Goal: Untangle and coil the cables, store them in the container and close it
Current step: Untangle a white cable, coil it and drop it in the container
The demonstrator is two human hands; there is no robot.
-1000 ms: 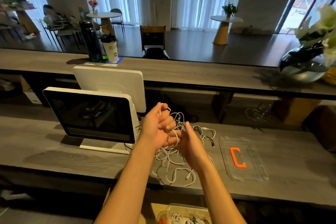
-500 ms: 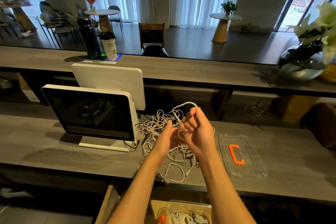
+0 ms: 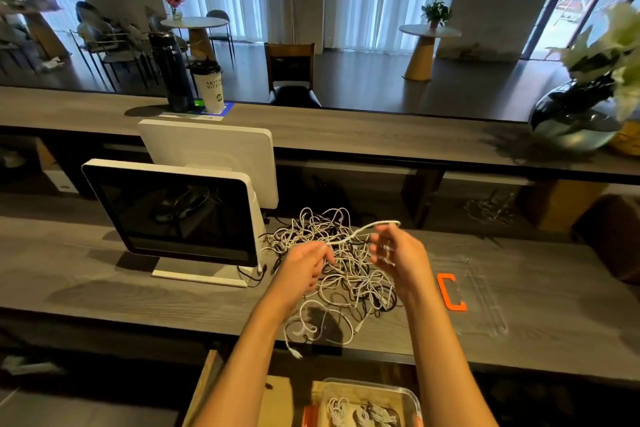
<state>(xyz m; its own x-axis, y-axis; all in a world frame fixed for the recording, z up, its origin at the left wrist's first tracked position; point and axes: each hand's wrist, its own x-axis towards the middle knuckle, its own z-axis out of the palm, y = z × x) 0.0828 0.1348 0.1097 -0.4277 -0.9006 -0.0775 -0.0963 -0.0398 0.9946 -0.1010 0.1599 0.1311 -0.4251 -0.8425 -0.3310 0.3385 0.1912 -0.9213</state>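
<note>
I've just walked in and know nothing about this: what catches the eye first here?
A messy tangle of white and black cables sprawls on the grey wooden counter, right of a white-framed dark screen. The left hand and right hand stretch one white cable above it.

Both forearms are bare to the frame's lower edge, no sleeves showing; left hand (image 3: 304, 265) and right hand (image 3: 401, 258) wear no gloves, rings or watch
</note>
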